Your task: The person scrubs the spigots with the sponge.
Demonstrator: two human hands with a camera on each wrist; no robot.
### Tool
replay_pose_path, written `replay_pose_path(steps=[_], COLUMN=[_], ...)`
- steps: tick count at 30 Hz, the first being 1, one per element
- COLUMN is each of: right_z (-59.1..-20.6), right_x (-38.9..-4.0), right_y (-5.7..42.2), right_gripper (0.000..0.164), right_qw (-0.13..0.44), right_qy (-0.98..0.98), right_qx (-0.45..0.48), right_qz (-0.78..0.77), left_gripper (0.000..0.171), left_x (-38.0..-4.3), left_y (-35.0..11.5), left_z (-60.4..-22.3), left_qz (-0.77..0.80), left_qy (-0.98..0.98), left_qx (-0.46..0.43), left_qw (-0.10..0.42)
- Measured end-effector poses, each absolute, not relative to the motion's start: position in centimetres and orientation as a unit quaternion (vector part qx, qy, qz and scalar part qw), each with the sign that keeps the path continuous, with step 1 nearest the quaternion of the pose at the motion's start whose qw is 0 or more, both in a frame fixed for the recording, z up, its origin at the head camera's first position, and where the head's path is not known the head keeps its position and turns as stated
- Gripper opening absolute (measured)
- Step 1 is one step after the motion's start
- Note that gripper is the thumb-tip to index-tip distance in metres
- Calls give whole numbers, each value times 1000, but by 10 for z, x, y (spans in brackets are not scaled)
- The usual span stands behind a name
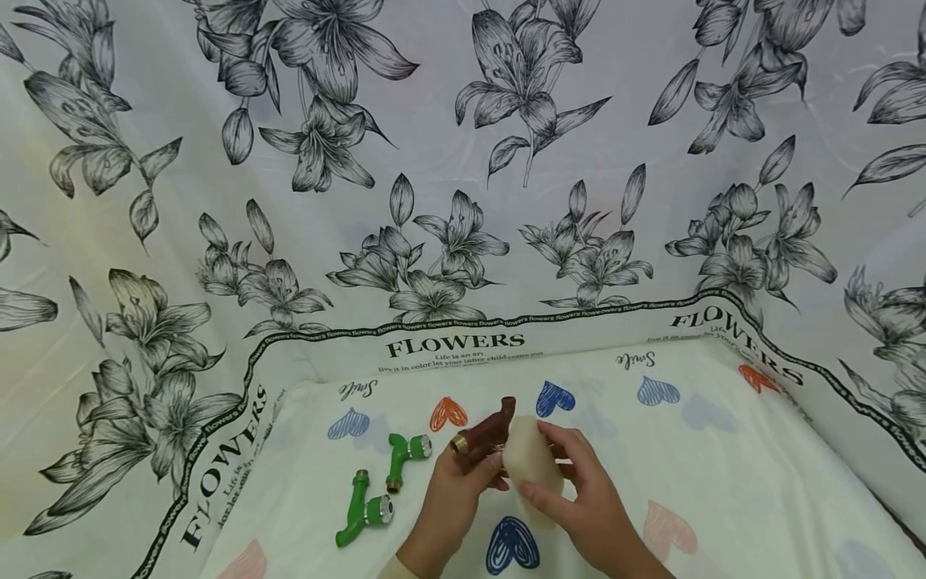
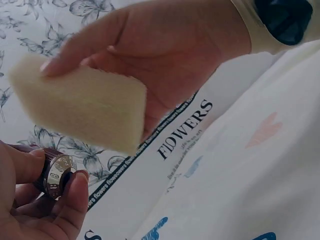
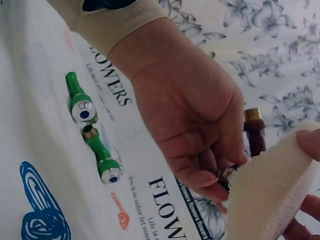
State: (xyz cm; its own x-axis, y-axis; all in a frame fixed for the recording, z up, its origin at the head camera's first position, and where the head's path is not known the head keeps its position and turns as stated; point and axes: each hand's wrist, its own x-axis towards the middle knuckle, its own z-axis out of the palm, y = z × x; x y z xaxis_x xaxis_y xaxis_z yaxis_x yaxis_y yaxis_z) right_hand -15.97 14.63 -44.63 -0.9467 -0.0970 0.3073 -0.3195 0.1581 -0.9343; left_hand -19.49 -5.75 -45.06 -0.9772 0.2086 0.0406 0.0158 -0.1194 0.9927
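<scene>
My left hand (image 1: 457,492) grips a dark brown tap (image 1: 492,432) with a brass threaded end (image 3: 254,114) and a silver knob. In the left wrist view, its thumb and fingers hold the tap around the lettered silver knob (image 2: 58,174). My right hand (image 1: 587,492) holds a pale cream sponge (image 1: 530,454) between thumb and fingers, close beside the tap. From the right wrist view, the sponge (image 3: 270,185) overlaps the knob and hides part of it. Whether sponge and tap touch is unclear.
Two green taps with silver knobs lie on the cloth left of my hands, one farther back (image 1: 399,462) and one nearer (image 1: 356,511). The white cloth (image 1: 608,418) has printed hearts. A flower-patterned curtain (image 1: 434,161) rises behind and at both sides.
</scene>
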Motion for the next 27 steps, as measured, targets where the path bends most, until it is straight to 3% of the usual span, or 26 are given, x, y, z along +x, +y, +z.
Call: replay_pose_path(steps=[6,13,27], right_z=[-448,-450,-455], right_x=[-160,-160,-176], right_y=[142,142,156], right_gripper=[68,69,62], right_qw=[52,61,63], right_qy=[-761,-759,-759], right_qx=[109,122,102], right_qz=[637,637,640], left_gripper=[50,47,43], left_x=[-191,-188,-183], left_y=[-55,-53,-58], left_z=[-443,-443,-438], left_qz=[761,754,764], left_qy=[642,652,624], left_qx=[71,69,148], left_qw=[56,38,75])
